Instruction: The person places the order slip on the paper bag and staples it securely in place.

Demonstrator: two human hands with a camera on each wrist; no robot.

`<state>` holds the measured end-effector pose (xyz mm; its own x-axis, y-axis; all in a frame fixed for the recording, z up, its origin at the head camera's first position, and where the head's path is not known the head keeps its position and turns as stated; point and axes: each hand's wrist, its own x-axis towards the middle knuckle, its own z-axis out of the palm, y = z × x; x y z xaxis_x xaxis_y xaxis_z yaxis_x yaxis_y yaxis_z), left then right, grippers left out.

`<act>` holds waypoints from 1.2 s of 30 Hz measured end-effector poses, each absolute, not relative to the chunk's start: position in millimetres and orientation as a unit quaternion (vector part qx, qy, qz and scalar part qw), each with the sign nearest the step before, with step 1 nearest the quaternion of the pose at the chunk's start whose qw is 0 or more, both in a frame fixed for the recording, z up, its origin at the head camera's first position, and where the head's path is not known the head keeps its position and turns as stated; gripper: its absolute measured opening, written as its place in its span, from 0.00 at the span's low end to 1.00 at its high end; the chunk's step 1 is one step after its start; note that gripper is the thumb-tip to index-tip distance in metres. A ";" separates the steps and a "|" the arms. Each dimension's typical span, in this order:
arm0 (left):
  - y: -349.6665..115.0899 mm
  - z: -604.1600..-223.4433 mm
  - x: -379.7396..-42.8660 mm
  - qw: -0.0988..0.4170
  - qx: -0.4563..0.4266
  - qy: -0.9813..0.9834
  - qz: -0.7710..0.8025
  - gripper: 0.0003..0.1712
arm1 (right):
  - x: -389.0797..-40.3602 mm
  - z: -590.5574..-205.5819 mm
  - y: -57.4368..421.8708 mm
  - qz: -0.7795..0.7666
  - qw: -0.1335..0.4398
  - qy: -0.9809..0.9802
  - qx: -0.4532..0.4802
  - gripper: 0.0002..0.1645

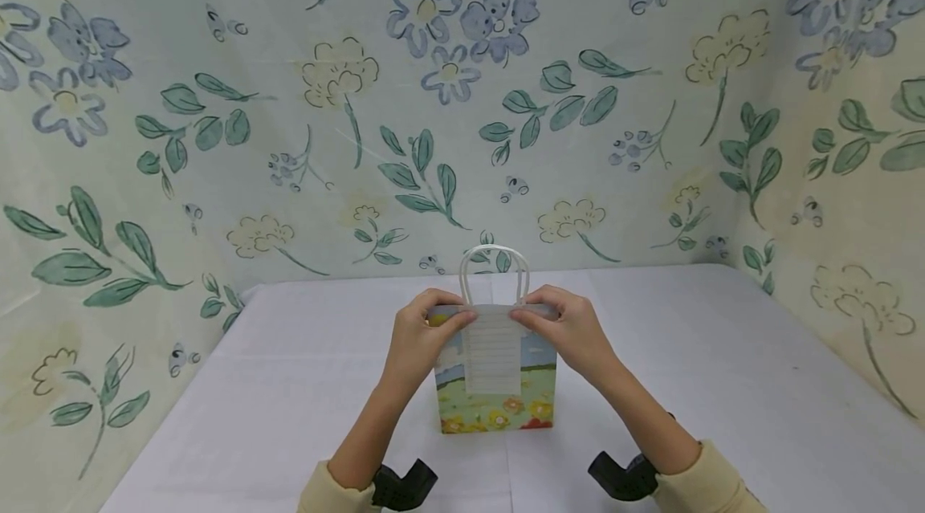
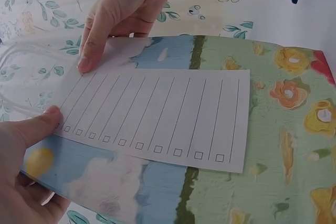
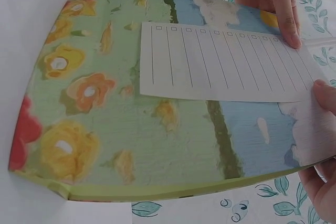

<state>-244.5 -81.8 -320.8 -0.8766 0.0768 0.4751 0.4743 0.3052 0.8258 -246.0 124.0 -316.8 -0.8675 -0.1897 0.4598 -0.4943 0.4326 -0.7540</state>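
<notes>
A paper gift bag painted with a blue sky and a flowery meadow stands upright on the table, its white looped handle rising above the top edge. Against its front lies a white checklist sheet, ruled with lines and small checkboxes. My left hand pinches the bag's top edge at the left, thumb on the sheet's upper left corner and fingers behind. At the right, my right hand grips the same edge with its thumb on the sheet's other upper corner. The fingers behind the bag are partly hidden.
A white cloth covers the table. Behind and at both sides hangs a floral curtain. Black wrist camera mounts are worn on both forearms, below beige sleeves' ends.
</notes>
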 end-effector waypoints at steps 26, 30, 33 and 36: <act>-81.7 -331.6 -254.5 0.032 -0.095 -0.689 -0.717 0.17 | -245.7 -314.8 122.1 0.497 0.140 -0.833 0.197 0.11; -81.5 -332.4 -254.1 0.036 -0.095 -0.691 -0.715 0.18 | -245.9 -315.3 122.6 0.495 0.140 -0.835 0.195 0.10; -80.7 -333.0 -253.6 0.041 -0.089 -0.696 -0.712 0.19 | -245.8 -315.6 122.4 0.496 0.137 -0.835 0.192 0.11; -79.2 -333.4 -252.8 0.049 -0.084 -0.699 -0.708 0.19 | -245.1 -316.5 122.3 0.501 0.131 -0.836 0.183 0.13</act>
<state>-252.8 -79.2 -333.4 -0.9813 0.0479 0.1867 0.1861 -0.0166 0.9824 -245.1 122.3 -316.5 -0.8985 -0.1745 0.4028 -0.4375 0.4311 -0.7892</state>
